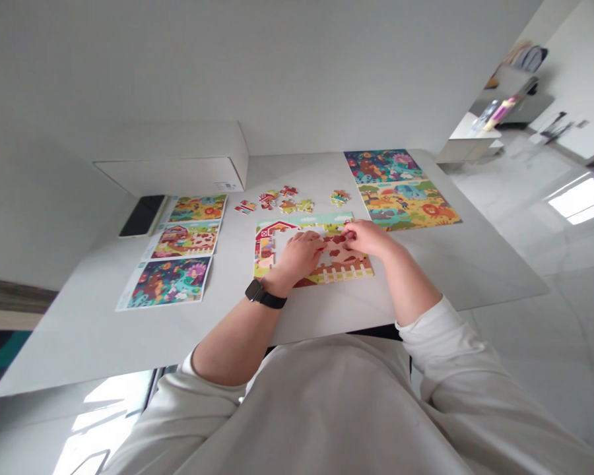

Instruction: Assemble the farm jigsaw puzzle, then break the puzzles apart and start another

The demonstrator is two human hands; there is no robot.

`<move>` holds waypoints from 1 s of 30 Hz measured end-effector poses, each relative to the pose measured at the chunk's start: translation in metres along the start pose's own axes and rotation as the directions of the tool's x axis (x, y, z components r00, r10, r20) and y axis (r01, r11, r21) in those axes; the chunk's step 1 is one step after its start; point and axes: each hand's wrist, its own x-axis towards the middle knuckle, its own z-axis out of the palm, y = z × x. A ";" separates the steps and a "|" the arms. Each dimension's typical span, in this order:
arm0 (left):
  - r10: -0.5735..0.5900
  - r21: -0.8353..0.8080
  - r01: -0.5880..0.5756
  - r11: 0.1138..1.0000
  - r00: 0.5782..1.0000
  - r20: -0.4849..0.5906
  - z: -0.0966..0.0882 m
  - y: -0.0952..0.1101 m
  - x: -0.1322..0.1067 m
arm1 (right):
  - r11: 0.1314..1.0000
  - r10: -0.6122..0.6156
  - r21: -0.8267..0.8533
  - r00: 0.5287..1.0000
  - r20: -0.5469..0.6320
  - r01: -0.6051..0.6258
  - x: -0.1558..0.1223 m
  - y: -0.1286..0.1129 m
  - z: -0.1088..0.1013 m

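Note:
A partly filled farm jigsaw puzzle (349, 274) lies on the table in front of me, with a red barn at its left and a brown-spotted cow at its right. My left hand (303, 256), wearing a black watch (266, 294) at the wrist, rests on the middle of the puzzle with its fingers bent and a little apart. At the upper right of the puzzle, my right hand (367, 237) has its fingers curled together at the cow. Whatever lies between those fingertips is hidden. White backing shows between the barn and my left hand.
Several loose puzzle pieces (288, 206) lie behind the puzzle, with one piece (339, 197) apart. Two finished puzzles (408, 203) sit at the back right. To the left are a picture sheet (171, 274), a phone (142, 216) and a white box (178, 175) against the wall.

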 end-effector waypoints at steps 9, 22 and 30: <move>0.001 0.003 -0.001 1.000 1.000 0.011 0.001 0.002 0.001 | 1.000 0.010 -0.002 1.000 0.008 -0.010 0.001 -0.001 0.000; 0.179 -0.108 -0.174 0.979 0.983 0.032 -0.003 0.014 -0.005 | 0.989 0.140 0.036 0.990 0.032 -0.141 0.001 -0.007 0.001; 0.197 -0.114 -0.189 0.975 0.978 0.065 -0.006 0.007 -0.002 | 0.984 0.153 0.074 0.984 0.086 -0.159 0.004 -0.003 -0.002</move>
